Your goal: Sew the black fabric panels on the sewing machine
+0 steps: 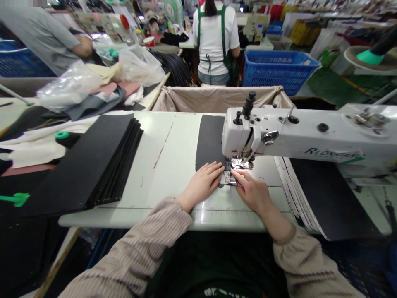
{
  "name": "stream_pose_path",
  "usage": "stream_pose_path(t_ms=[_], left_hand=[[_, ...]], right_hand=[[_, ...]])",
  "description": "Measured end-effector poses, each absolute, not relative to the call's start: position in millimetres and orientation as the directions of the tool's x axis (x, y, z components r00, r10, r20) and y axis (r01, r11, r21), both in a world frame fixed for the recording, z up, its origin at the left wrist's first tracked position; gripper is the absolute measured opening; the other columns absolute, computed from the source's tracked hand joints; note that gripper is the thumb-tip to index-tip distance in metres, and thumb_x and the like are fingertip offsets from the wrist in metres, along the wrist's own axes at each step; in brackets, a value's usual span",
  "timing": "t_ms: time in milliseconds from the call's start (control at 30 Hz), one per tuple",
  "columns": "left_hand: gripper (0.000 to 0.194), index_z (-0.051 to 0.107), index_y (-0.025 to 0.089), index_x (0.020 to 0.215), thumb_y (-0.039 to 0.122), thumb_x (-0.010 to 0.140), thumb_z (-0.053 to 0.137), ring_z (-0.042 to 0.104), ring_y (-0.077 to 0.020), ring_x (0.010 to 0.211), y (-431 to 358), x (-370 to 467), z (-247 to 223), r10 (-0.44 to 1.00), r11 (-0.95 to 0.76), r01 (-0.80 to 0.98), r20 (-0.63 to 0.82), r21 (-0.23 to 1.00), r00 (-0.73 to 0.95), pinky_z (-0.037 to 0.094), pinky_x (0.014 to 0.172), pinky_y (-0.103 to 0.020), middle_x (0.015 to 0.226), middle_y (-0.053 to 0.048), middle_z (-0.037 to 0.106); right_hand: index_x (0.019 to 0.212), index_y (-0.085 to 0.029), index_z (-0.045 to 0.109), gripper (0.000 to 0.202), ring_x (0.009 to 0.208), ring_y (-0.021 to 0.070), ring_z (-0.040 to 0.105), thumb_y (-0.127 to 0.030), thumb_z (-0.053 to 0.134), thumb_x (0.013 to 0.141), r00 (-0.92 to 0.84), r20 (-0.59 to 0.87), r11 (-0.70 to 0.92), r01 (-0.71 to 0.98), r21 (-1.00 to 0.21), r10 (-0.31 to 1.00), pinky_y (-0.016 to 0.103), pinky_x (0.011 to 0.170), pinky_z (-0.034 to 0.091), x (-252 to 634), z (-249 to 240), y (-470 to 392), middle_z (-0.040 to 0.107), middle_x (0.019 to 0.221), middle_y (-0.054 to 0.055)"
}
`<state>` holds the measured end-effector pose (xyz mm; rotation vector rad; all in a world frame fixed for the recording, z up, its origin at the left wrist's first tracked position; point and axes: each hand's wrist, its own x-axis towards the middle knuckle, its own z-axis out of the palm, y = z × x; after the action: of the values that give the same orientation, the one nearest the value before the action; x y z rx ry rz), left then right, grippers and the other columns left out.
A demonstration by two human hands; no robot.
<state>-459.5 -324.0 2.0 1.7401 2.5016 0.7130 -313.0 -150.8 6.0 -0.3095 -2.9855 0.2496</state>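
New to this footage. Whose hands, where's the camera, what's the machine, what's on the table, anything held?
No robot here: it's a person's bare hands, seen by one head-worn camera looking forward and down. The white machine is a sewing machine. On the pale tabletop, a black sheet lies partly behind the machine's head; a stack of black sheets sits to the left, and another stack to the right, partly under the machine's arm. The left hand rests flat at the sheet's near edge. The right hand has its fingers close to the needle area; whether they pinch anything is too small to tell. The person in a green apron is someone else.
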Motion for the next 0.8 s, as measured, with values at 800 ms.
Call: stream_pose_path(t_ms=[800], left_hand=[[0.047,0.045,0.021,0.144,0.034,0.099,0.045,0.037,-0.0226,0.143,-312.4,-474.1,-0.2,0.897,0.295,0.891,0.22,0.344,-0.383,0.028,0.119,-0.045,0.152,-0.009,0.043]], right_hand=[[0.137,-0.027,0.053,0.043,0.1,0.0201,0.066,-0.027,0.045,0.095,-0.965,0.151,0.958,0.177,-0.225,0.213,0.029,0.074,0.052,-312.4,4.0,-150.4,0.057,0.139,0.005]])
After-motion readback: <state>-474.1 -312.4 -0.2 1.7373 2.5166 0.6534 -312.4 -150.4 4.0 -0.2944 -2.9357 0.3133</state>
